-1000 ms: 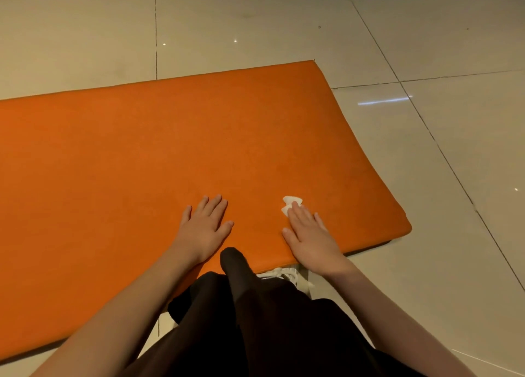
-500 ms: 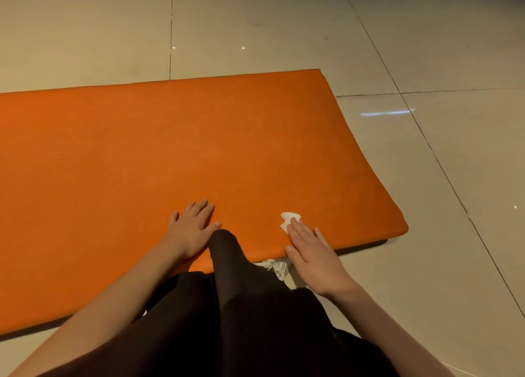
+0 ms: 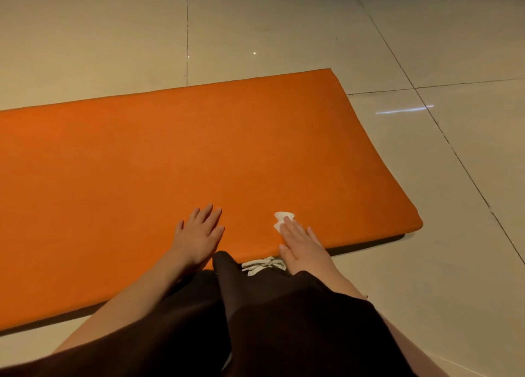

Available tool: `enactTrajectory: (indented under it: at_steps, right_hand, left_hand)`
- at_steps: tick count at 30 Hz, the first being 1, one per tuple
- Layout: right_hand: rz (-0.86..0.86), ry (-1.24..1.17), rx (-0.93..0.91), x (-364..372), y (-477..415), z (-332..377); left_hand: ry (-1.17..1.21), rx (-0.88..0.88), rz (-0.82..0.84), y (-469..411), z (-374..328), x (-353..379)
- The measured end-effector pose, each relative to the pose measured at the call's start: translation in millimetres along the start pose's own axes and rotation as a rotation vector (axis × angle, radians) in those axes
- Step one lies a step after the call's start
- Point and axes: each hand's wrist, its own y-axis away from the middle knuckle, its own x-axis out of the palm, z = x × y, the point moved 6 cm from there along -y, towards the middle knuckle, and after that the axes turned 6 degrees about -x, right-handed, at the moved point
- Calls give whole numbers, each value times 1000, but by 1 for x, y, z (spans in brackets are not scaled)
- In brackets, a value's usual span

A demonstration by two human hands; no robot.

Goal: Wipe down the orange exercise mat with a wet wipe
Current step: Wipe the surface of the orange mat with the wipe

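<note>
The orange exercise mat is spread across mid-frame. At lower centre the wet wipe is pressed flat under straight fingers of the right hand; the left hand is laid flat, empty. Wiping is judged under way; a sweep farther across is called for

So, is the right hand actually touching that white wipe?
Touching. The head view shows the right hand lying flat over the wet wipe, pressing it onto the orange mat; no gap shows between them.
</note>
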Motion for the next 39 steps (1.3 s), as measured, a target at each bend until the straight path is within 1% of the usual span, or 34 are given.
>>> enactTrajectory:
  at_steps: [1,3,7,8,10,12,13,15,17,19,23,25,26,28,30,31,32,34,37,39]
  right_hand:
    - [28,8,-53,3,0,5]
    - [13,-4,-103,-2,2,2]
    - [-7,-3,1,-19,-1,-17]
    - [4,-18,-9,-19,-2,-14]
    - [39,-69,-106,-12,3,0]
    - [63,-100,-204,-8,14,8]
    - [73,-84,-218,-9,17,7]
    - [53,14,-176,-13,8,-1]
    - [6,101,-66,-15,-10,-4]
    - [-20,85,-13,-10,-24,6]
    - [37,45,-173,2,-20,32]
    - [41,98,-191,-3,-20,26]
    - [41,140,-163,-7,-26,19]
    - [43,169,-50,-12,-44,6]
    - [-5,89,60,-13,-62,4]
    - [-35,44,85,-12,-67,7]
    - [-54,20,79,-10,-67,14]
    - [-45,28,11,-6,-58,28]
    - [11,117,-87,-9,-41,31]
    - [-7,194,-96,-17,-48,21]
  left_hand:
    - [-8,0,-6,1,0,-2]
    - [-29,12,10,1,0,-7]
    - [-99,77,59,-2,4,-14]
    - [-105,100,46,-3,6,-17]
    - [-111,123,-11,-8,10,-23]
    - [-107,89,-71,-12,17,-25]
    - [-90,66,-77,-13,22,-23]
    - [-16,44,-49,-12,31,-13]
    - [43,52,-41,-11,35,-6]
    - [52,58,-60,-11,35,-4]
    - [23,62,-97,-10,34,-2]
    - [5,60,-104,-10,35,-1]
    - [1,62,-105,-10,35,0]
    - [1,67,-111,-11,35,1]
    - [-8,66,-121,-12,35,2]
    - [-18,64,-125,-13,35,3]
    - [-26,62,-128,-12,35,3]
    - [-23,61,-135,-11,34,2]
    - [-16,64,-140,-10,33,2]
    - [-17,66,-141,-10,33,2]
